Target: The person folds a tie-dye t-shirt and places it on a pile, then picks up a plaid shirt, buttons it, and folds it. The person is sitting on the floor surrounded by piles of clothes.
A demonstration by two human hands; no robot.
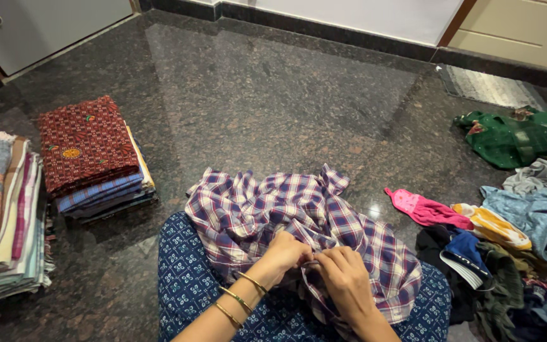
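Plaid cotton, purple, white and red, that's the checked shirt [286,215] bunched up across the person's lap, spilling forward onto the dark speckled granite floor [273,95]. Both hands meet at the shirt's near edge: the left hand [286,252], with thin gold bangles [238,297] on the wrist, has its fingers curled tight on a fold of the fabric, and the right hand [343,275] pinches the same seam just beside it, so both grips are closed down on cloth, knuckles nearly touching. Blue patterned trousers [191,278] show under the shirt on both sides.

Left of the shirt sits a neat folded stack [93,158] topped by a red printed cloth, edges squared, with a strip of bare floor between it and the shirt. Further left, right at the frame edge, is a taller pile of folded towels [1,215].

Right of the shirt it's crowded: a loose unsorted heap [514,253] starts near the shirt's hem, with a pink piece [422,209] closest, and a green garment [514,136] lies further back.

Beyond the shirt's far edge the floor runs open and shiny all the way to the dark skirting [324,31] along the wall.
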